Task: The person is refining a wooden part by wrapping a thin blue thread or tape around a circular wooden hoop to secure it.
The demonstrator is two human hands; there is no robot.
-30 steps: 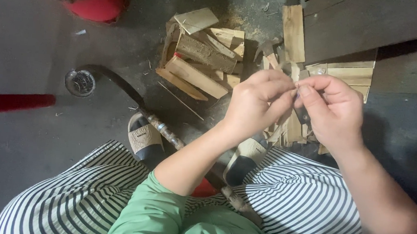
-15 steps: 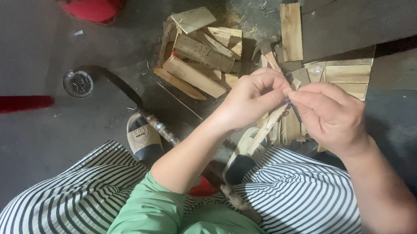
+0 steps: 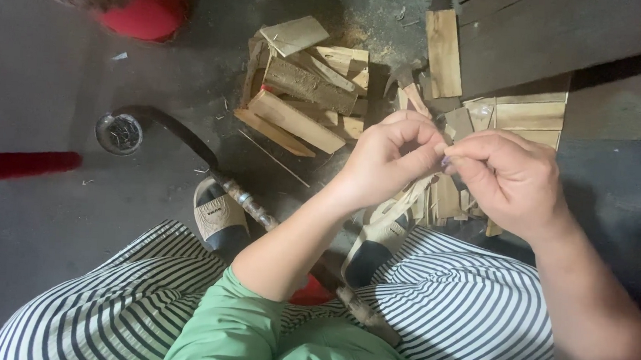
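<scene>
Both hands meet right of frame centre: the left hand (image 3: 388, 158) and right hand (image 3: 509, 180) are pinched together on a thin wood sliver (image 3: 447, 152), barely visible. It is judged light, stiff and brittle, best held near its ends. Split wood pieces (image 3: 303, 105) lie above on the floor (image 3: 60, 75).

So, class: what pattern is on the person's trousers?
Black and white stripes on the trousers, seen best in the head view, below both hands.

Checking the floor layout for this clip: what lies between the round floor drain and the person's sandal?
In the head view, a dark curved blade lies on the floor between the floor drain and the sandal, its banded handle running past the sandal.
</scene>
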